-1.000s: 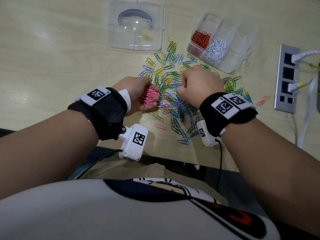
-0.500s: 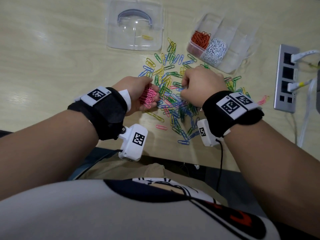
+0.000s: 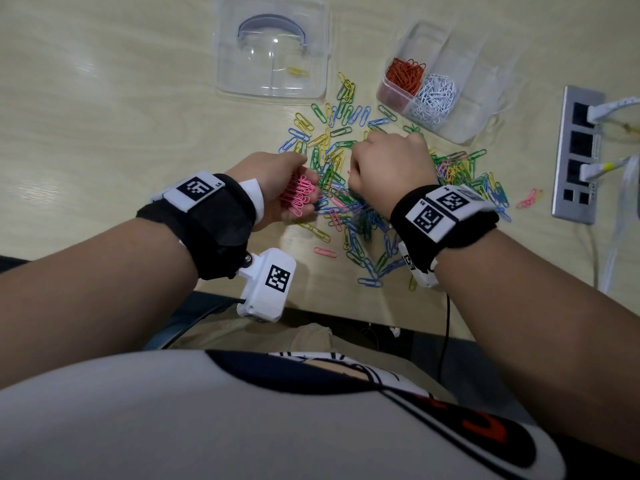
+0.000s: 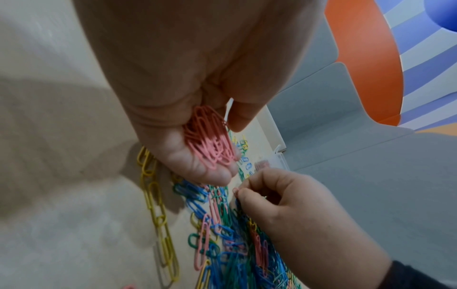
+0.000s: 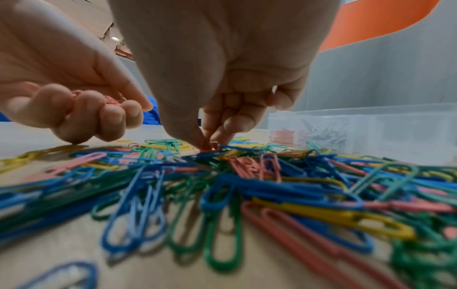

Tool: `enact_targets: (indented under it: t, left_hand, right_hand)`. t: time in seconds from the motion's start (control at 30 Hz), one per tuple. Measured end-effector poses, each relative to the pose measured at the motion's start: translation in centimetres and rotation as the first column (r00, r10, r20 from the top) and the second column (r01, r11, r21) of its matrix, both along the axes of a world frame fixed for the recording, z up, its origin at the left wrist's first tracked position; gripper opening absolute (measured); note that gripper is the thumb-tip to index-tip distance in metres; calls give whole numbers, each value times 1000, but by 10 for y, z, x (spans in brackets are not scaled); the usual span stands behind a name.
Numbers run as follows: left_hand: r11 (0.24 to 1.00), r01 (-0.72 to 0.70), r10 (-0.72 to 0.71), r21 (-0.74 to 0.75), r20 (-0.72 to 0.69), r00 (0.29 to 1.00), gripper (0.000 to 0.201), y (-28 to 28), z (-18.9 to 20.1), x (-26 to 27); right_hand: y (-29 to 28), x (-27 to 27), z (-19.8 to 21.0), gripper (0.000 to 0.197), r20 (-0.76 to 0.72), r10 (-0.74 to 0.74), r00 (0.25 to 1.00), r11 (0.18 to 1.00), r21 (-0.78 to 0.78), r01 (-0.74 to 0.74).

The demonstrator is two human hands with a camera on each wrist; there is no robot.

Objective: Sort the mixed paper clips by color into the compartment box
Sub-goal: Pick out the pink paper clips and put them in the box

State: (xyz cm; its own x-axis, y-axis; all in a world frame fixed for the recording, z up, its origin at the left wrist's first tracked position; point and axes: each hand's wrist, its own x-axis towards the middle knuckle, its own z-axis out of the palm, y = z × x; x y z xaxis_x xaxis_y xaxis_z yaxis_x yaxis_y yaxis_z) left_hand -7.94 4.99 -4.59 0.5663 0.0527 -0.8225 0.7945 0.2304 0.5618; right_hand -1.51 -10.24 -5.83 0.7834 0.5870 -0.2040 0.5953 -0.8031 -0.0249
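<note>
- The mixed paper clips (image 3: 349, 188) lie in a loose heap on the table (image 3: 104, 116), just beside the compartment box (image 3: 460, 133) on its near side.
- Two cells of that box already hold sorted clips: the orange clips (image 3: 405, 74) and, next to them, the white clips (image 3: 434, 97); the other cells look empty.
- These clips are light, stiff coated wire. They probably slide easily on the wood and snag each other at the loops, so a fingertip pinch at one rounded end, lifted slowly, seems the best hold.
- The left hand (image 3: 277, 183) hovers at the heap's edge farthest from the box, palm turned up and fingers curled into a cup around a bundle of pink clips (image 4: 210, 140).
- The right hand (image 3: 391, 168) is arched over the middle of the heap, knuckles up, wrist above the heap's near side.
- Its thumb and forefinger tips (image 5: 205, 141) meet on a single pink clip (image 5: 213, 145) at the heap's top; the other fingers are tucked in.
- A clear lid (image 3: 273, 46) rests beyond the heap, well apart from the box, with one yellow clip (image 3: 298, 71) showing under or on it.
</note>
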Motion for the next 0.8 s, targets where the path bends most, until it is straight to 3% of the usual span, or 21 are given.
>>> enact_targets:
  t: [0.17, 0.27, 0.33, 0.43, 0.5, 0.6, 0.8]
  left_hand:
    - [1000, -6, 6, -3, 2, 1000, 41, -4, 1, -1]
    - [999, -53, 53, 3, 6, 999, 36, -8, 3, -2]
    - [996, -93, 93, -3, 8, 996, 27, -10, 4, -2]
    - [996, -87, 87, -31, -4, 996, 31, -11, 5, -3]
    - [997, -75, 75, -34, -19, 997, 38, -10, 3, -5]
    - [997, -73, 72, -39, -28, 997, 35, -6, 3, -8]
    - [997, -64, 65, -32, 38, 997, 17, -3, 5, -14]
  right_hand:
    - [-2, -7, 11, 16, -80, -64, 995, 970, 228, 81]
    - [4, -19, 21, 18, -235, 42, 971, 915, 399, 56]
    - [9, -26, 23, 19, -262, 65, 963, 886, 459, 65]
    - [7, -27, 20, 19, -233, -51, 971, 826, 537, 172]
    - [2, -25, 14, 18, -214, -112, 970, 888, 417, 194]
    - [-5, -28, 2, 34, -272, -103, 957, 979, 140, 146]
    - [-11, -20, 0, 11, -275, -155, 949, 952, 215, 218]
